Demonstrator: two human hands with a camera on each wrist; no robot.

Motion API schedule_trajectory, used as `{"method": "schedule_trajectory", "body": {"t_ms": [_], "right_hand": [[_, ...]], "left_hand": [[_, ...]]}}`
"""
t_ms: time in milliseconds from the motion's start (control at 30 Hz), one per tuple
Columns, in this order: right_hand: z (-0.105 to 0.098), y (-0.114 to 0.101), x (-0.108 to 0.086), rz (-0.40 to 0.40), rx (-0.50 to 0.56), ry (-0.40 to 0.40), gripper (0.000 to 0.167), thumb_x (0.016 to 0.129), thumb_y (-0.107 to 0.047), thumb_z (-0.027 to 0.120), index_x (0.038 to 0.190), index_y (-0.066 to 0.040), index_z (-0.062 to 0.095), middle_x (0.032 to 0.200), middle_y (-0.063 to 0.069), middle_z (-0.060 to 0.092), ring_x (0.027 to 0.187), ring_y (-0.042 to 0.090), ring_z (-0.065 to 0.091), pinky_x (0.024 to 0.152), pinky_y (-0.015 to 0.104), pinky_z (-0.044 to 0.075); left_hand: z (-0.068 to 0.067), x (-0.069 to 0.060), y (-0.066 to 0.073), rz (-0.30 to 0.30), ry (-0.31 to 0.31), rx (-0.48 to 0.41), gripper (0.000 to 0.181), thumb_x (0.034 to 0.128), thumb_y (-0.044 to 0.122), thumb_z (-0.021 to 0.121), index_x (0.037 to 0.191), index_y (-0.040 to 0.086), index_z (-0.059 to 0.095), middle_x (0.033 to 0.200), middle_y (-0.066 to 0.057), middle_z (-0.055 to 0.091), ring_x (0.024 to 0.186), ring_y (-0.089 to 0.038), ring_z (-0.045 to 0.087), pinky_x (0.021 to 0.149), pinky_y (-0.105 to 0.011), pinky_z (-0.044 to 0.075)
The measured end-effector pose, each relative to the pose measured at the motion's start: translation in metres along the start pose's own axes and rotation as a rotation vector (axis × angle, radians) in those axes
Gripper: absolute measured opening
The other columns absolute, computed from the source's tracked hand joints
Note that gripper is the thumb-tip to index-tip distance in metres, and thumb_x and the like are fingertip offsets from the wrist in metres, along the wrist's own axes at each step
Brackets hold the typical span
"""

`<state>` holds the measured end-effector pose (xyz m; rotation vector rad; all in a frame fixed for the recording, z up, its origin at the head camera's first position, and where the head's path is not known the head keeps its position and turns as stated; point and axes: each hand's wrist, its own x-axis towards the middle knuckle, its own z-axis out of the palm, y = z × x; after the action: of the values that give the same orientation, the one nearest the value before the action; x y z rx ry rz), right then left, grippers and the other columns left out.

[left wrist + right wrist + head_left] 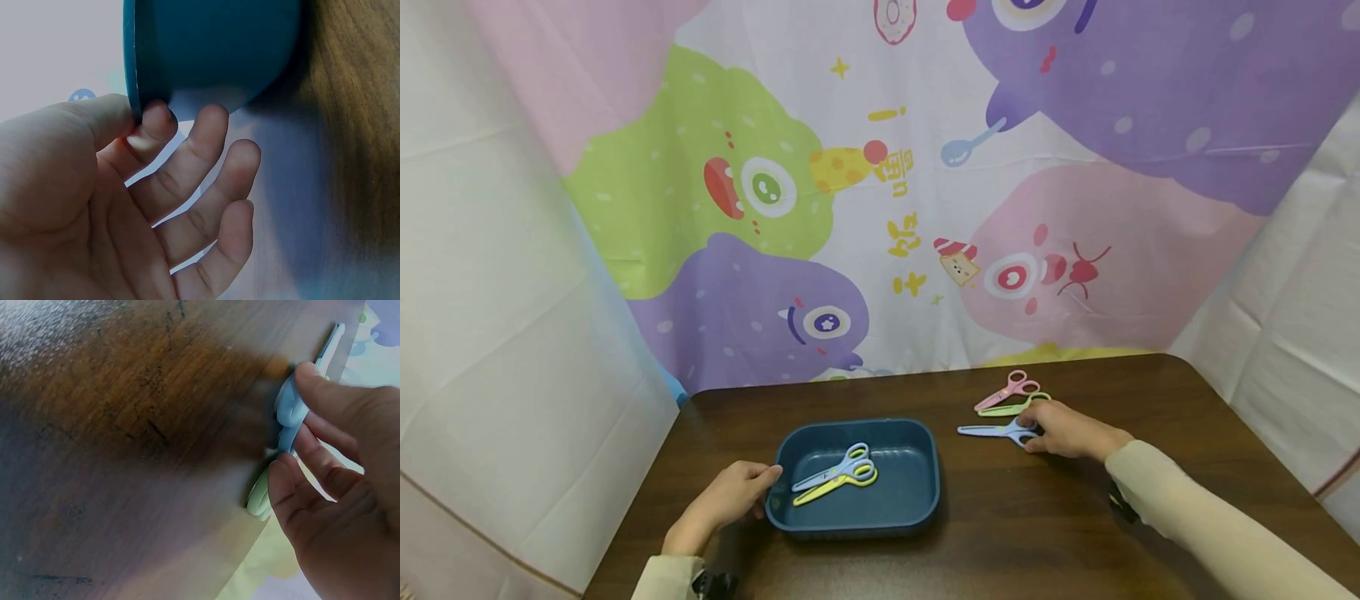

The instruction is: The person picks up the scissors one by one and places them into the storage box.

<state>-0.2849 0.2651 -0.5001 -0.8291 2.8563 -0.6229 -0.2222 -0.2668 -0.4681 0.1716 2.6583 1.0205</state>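
The left hand pinches the left rim of a dark blue tray, thumb on top and forefinger below the edge, as the left wrist view shows. Inside the tray lie blue scissors on yellow scissors. On the right, the right hand holds the handles of other blue scissors between thumb and fingers; their blades point left. Right behind them are green scissors, whose handle is beside the fingertips in the right wrist view.
Pink scissors lie behind the green ones, near the back of the brown table. A cartoon-print cloth hangs behind the table, with white cloth at both sides.
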Motion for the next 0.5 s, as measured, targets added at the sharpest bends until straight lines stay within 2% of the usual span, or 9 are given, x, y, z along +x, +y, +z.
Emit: {"method": "schedule_trajectory", "body": {"t_ms": [100,300,500], "right_hand": [[-0.0008,-0.0007,0.0011,-0.001,0.021,-0.003,0.019,0.082,-0.011,0.086,0.096,-0.004,0.074,0.097,0.002,0.068,0.088,0.014,0.059,0.079,0.035,0.051],[0.0009,0.0004,0.0036,-0.041,0.058,0.000,0.007,0.084,-0.009,0.082,0.083,-0.010,0.075,0.082,-0.005,0.069,0.074,0.004,0.051,0.067,0.025,0.045],[0.0023,-0.0015,0.0051,-0.094,0.027,0.010,0.014,0.084,-0.007,0.082,0.075,-0.013,0.073,0.071,-0.010,0.064,0.066,0.001,0.045,0.062,0.022,0.039]], "left_hand": [[-0.0003,0.0003,-0.0015,0.025,-0.003,-0.002,0.046,0.1079,0.031,0.053,0.068,0.008,0.053,0.063,-0.005,0.058,0.060,-0.022,0.063,0.053,-0.034,0.047],[0.0002,0.0019,-0.0028,0.022,0.000,-0.001,0.045,0.1078,0.032,0.053,0.070,0.007,0.056,0.063,-0.005,0.058,0.059,-0.021,0.062,0.054,-0.034,0.047],[0.0004,0.0022,-0.0020,0.009,0.002,-0.003,0.045,0.1076,0.032,0.053,0.070,0.007,0.056,0.063,-0.004,0.058,0.060,-0.021,0.062,0.054,-0.034,0.047]]}}
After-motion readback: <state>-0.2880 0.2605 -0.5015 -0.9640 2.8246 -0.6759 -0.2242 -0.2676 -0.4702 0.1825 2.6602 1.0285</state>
